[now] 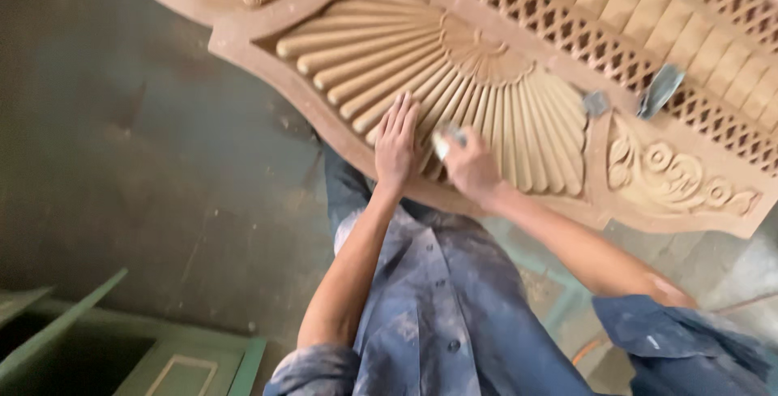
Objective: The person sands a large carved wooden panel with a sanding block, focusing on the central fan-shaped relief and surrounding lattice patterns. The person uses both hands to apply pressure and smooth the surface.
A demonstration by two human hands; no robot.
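Note:
A large carved wooden panel point(519, 47) fills the top of the head view, with a fan of ribbed flutes point(421, 64), lattice work and floral carving. My left hand point(395, 143) lies flat with fingers together on the lower flutes of the fan. Just to its right, my right hand point(468, 165) is closed on a small folded piece of pale sandpaper point(444, 141) and presses it against the flutes. Both forearms are bare and dusty, with blue sleeves rolled up.
Two grey scraps of sandpaper, one small point(596, 103) and one larger point(660, 88), lie on the panel to the right. A dark concrete floor point(146, 161) spreads on the left. A green wooden frame point(186, 359) sits at the bottom left.

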